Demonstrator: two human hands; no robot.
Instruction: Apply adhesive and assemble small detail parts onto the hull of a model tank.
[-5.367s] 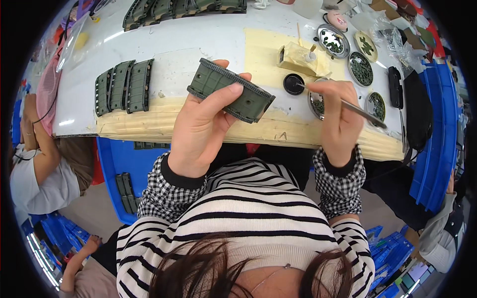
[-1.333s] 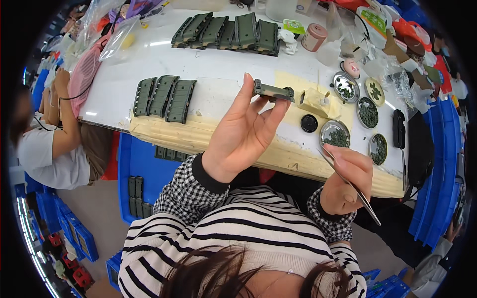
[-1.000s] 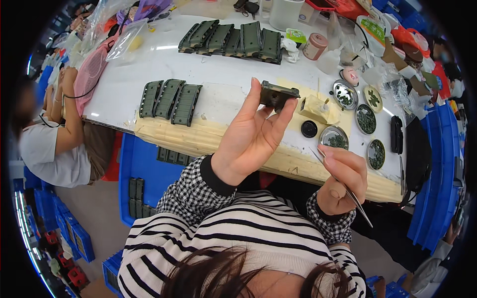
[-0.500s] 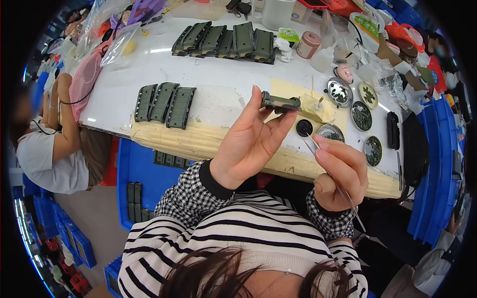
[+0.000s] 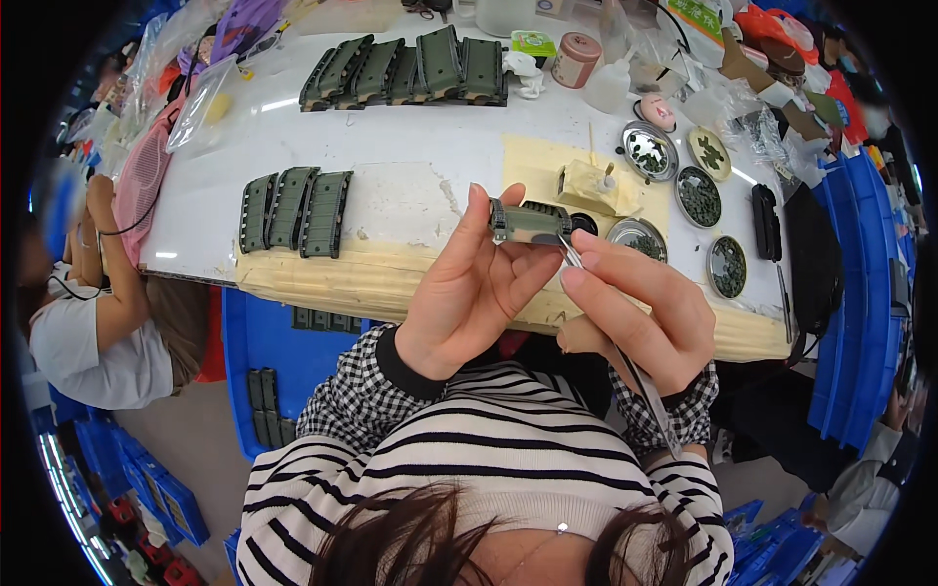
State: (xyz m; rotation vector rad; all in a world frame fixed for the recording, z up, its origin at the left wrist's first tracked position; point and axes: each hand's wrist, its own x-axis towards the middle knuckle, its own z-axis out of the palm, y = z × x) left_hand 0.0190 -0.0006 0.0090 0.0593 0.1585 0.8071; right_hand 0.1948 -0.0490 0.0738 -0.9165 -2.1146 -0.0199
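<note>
My left hand (image 5: 457, 285) grips a green camouflage-patterned plastic part (image 5: 528, 222) between thumb and fingers, above the table's front edge. Metal tweezers (image 5: 640, 383) are pinched in my right hand (image 5: 657, 305). Their tips meet the right end of the part; whether they hold a small piece there is too fine to make out. Just behind my right fingers is a metal dish (image 5: 614, 232) of small dark green pieces, partly covered. A small black round cup (image 5: 583, 223) is mostly hidden by the part and my fingers.
Three similar green parts (image 5: 324, 215) lie at left, with a longer row (image 5: 440, 70) farther back. Several more dishes of green bits, one with a silver rim (image 5: 681, 188), stand at right. A tape-covered block (image 5: 586, 190) sits mid-table. Below is a blue bin (image 5: 283, 327); a person (image 5: 103, 337) sits at left.
My right hand has moved up and left, bringing the tweezers' tips to the part. The part has turned, showing more of its camouflaged side. The whole view has shifted slightly.
</note>
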